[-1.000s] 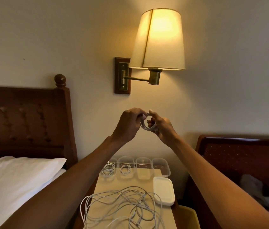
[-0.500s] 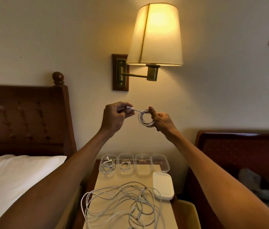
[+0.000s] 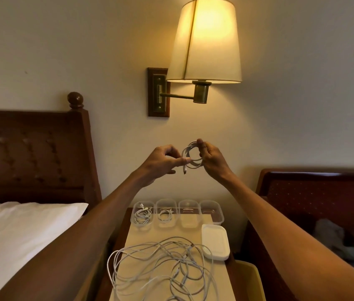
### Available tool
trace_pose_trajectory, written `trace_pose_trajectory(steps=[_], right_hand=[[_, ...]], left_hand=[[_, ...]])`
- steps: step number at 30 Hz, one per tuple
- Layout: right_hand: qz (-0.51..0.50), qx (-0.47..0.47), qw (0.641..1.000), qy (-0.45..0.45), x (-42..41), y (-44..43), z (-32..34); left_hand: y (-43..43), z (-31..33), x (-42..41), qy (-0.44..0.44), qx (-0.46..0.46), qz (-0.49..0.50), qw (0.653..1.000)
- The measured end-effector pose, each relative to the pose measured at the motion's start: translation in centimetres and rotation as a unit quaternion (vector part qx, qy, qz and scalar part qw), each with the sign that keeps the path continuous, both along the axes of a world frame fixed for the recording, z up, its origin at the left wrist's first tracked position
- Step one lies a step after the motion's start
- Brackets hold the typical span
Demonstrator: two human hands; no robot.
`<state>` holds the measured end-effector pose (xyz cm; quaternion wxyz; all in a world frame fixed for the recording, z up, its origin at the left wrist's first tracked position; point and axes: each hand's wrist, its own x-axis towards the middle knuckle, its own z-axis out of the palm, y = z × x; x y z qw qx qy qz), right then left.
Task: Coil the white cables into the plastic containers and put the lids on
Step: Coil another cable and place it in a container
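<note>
A small coil of white cable (image 3: 190, 157) is held up in front of the wall. My right hand (image 3: 212, 157) pinches the coil at its top and right side. My left hand (image 3: 164, 160) pinches the coil's loose end, whose plug hangs just below. On the nightstand (image 3: 190, 232) stand several clear plastic containers in a row: the leftmost (image 3: 142, 215) and the second (image 3: 166, 212) each hold a coiled cable, the other two (image 3: 189, 213) (image 3: 212, 211) hold none. A stack of white lids (image 3: 215, 241) lies at the right. A tangle of loose white cables (image 3: 161, 268) covers the near part.
A lit wall lamp (image 3: 204, 42) hangs above my hands. A bed with a white pillow (image 3: 19, 224) and dark headboard (image 3: 30, 153) is at the left. A dark red chair (image 3: 315, 192) is at the right. A yellow bin (image 3: 248, 279) stands beside the nightstand.
My left hand has brought the cable's end round to the coil, adding a turn, and now sits close beside my right hand. Both hands have dropped slightly in view.
</note>
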<state>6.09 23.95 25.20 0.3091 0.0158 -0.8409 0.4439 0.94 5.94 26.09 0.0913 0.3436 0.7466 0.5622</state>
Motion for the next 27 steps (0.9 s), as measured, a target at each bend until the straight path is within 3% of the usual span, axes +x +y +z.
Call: trace_pose_trajectory(steps=[4,6,10,15,19,27], right_hand=[[0.031,0.007,0.999,0.003,0.0,-0.3,-0.1],[0.043,0.003,0.999,0.0,-0.1,-0.2,-0.2],[0.068,-0.041,0.996,-0.047,0.1,0.1,-0.4],[0.138,-0.159,0.97,-0.118,0.3,0.0,-1.0],[0.168,-0.27,0.944,-0.092,0.2,-1.0,-1.3],[0.085,-0.319,0.943,-0.04,-0.9,-2.8,-2.5]], left_hand=[[0.3,0.7,0.1,-0.133,0.066,-0.031,0.988],[0.1,0.9,0.0,-0.152,0.073,-0.065,0.984],[-0.1,0.5,-0.6,-0.129,0.086,-0.048,0.987],[0.3,-0.3,-1.0,-0.093,0.138,0.067,0.984],[0.7,-0.9,-0.7,-0.053,0.15,0.099,0.982],[-0.2,-2.0,-0.7,-0.09,0.154,0.105,0.978]])
